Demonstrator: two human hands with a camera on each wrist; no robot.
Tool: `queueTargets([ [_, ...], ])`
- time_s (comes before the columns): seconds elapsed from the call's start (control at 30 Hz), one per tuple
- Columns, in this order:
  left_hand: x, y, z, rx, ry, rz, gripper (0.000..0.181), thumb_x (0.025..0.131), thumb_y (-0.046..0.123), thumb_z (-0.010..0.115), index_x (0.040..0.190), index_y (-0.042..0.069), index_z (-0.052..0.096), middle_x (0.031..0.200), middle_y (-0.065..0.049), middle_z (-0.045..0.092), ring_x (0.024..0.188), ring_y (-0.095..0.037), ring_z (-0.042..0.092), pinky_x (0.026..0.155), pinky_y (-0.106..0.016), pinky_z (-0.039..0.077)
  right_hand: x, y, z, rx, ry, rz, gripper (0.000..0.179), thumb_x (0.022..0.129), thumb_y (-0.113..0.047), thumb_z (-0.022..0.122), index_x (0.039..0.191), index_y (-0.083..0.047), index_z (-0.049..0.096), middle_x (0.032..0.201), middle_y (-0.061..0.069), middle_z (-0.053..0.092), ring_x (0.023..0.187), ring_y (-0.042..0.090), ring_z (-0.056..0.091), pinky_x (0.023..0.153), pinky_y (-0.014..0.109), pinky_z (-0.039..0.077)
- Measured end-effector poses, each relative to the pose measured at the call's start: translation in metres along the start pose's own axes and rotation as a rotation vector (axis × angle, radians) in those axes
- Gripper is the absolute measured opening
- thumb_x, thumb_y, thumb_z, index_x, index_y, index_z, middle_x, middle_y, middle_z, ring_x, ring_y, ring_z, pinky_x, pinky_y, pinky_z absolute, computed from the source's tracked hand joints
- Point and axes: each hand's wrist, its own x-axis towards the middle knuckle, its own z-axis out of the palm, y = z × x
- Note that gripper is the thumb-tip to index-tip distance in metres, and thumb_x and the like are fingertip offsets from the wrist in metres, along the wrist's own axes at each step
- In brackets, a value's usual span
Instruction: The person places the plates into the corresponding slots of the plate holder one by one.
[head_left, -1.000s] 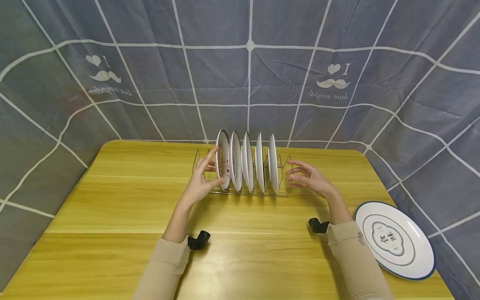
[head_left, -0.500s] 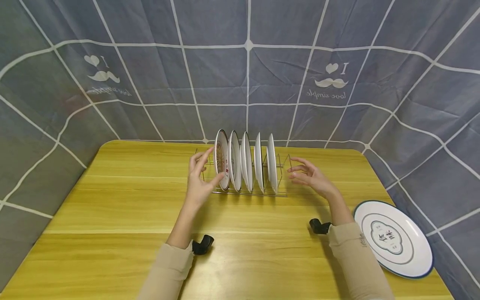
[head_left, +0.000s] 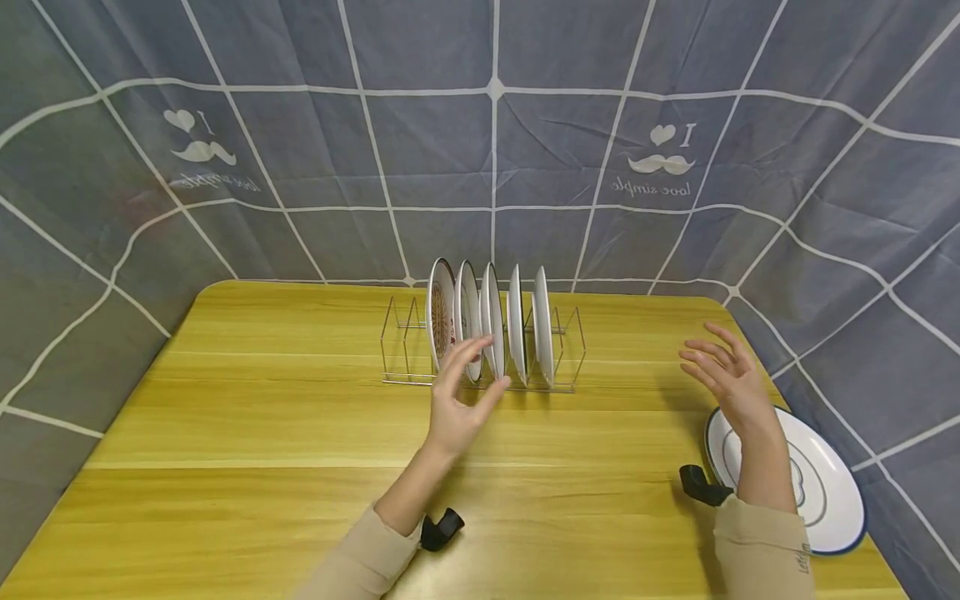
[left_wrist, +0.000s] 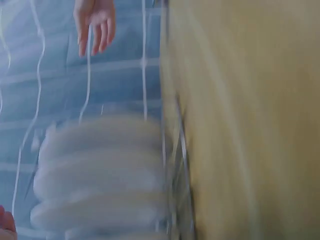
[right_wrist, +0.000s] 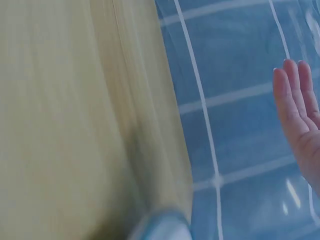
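Observation:
In the head view my left hand (head_left: pixel 457 408) is raised, thumb and fingers spread around nothing, in front of the wire dish rack (head_left: pixel 407 380). Several plates stand upright in that rack; the leftmost, a patterned plate (head_left: pixel 440 312), leans slightly. The plates (left_wrist: pixel 100 170) are blurred in the left wrist view. My right hand (head_left: pixel 731 379) hovers near the far rim of a large oval plate (head_left: pixel 832 492), fingers loosely bent and holding nothing. My right forearm hides part of that plate. In the right wrist view the fingers (right_wrist: pixel 295 100) are extended.
A yellow wooden table (head_left: pixel 225 467) carries the rack and the oval plate. Grey curtain-like cloth (head_left: pixel 555 150) with white grid lines hangs behind and at both sides. Black wrist mounts (head_left: pixel 442 530) stick out from both sleeves.
My left hand has left the leftmost plate and moved right and towards me. My right hand has moved from the rack's right end over to the oval plate. The racked plates look unmoved.

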Motion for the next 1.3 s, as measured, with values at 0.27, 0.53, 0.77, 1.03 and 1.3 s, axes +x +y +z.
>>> queueTargets([
  [0.27,-0.017,0.016,0.043,-0.19,-0.418,-0.319,0.057,0.077,0.0,0.068,0.129,-0.001,0.046,0.128,-0.017,0.05,0.118,-0.023,0.045,0.101,-0.038,0.039,-0.054,0.02,-0.105,0.067,0.167,-0.067,0.059,0.089,0.016,0.04,0.142,-0.005,0.025,0.122,0.015,0.054,0.105,0.026,0.059,0.084,0.033,0.051],
  [0.53,-0.022,0.015,0.085,-0.411,-0.657,-0.624,0.063,0.085,0.004,0.062,0.141,0.011,0.033,0.135,-0.012,0.044,0.121,-0.016,0.042,0.1,-0.028,0.039,-0.109,-0.024,-0.083,0.245,0.332,-0.045,0.055,0.087,0.018,0.042,0.134,-0.011,0.038,0.106,0.012,0.063,0.091,0.026,0.065,0.076,0.032,0.055],
  [0.77,-0.04,-0.008,0.124,-0.504,-0.701,-0.858,0.066,0.086,0.014,0.062,0.141,0.029,0.031,0.134,0.001,0.046,0.118,-0.016,0.046,0.087,-0.023,0.045,-0.141,-0.032,-0.084,0.248,0.503,-0.051,0.057,0.085,0.018,0.045,0.132,-0.014,0.039,0.098,0.008,0.066,0.084,0.02,0.067,0.071,0.027,0.056],
  [1.03,-0.054,-0.02,0.152,-0.754,-0.682,-1.074,0.065,0.089,0.005,0.056,0.144,0.021,0.026,0.134,-0.005,0.042,0.11,-0.021,0.052,0.091,-0.037,0.048,-0.161,-0.016,-0.127,0.013,0.769,0.078,0.074,0.081,0.01,0.059,0.14,-0.025,0.03,0.092,-0.009,0.064,0.076,0.003,0.064,0.062,0.013,0.052],
  [1.3,-0.058,-0.025,0.167,-0.833,-0.68,-1.187,0.064,0.091,0.006,0.053,0.146,0.02,0.022,0.137,-0.008,0.037,0.114,-0.025,0.049,0.091,-0.044,0.048,-0.161,-0.005,-0.154,-0.42,0.957,0.347,0.078,0.081,-0.017,0.067,0.143,-0.035,0.023,0.107,-0.024,0.04,0.089,-0.013,0.043,0.082,0.002,0.039],
])
